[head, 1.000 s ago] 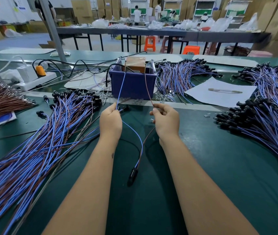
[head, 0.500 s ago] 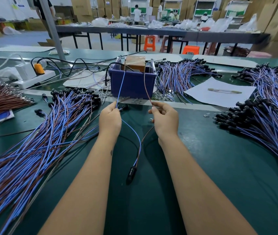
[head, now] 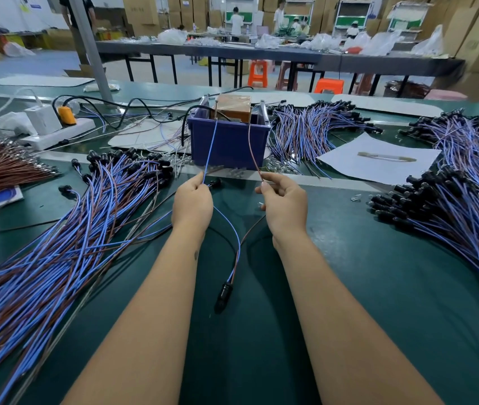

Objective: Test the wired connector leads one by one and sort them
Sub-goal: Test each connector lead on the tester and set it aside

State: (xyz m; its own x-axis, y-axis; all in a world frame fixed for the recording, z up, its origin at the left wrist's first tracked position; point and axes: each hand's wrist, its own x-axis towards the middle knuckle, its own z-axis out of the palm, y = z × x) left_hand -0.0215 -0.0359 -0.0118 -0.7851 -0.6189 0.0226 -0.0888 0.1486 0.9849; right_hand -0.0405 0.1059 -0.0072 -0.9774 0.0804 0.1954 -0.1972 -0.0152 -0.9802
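The left hand (head: 193, 201) is pinching the blue wire (head: 209, 150) and the right hand (head: 286, 204) the brown wire (head: 253, 152), tips reaching the blue box (head: 228, 141). The black plug (head: 223, 296) is lying on the counter (head: 378, 287). The wires look thin, light and bendy, so holding near the tips seems best.

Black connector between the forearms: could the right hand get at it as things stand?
Probably not yet: the right hand pinches the brown wire. Otherwise the black connector lies uncovered on the mat.
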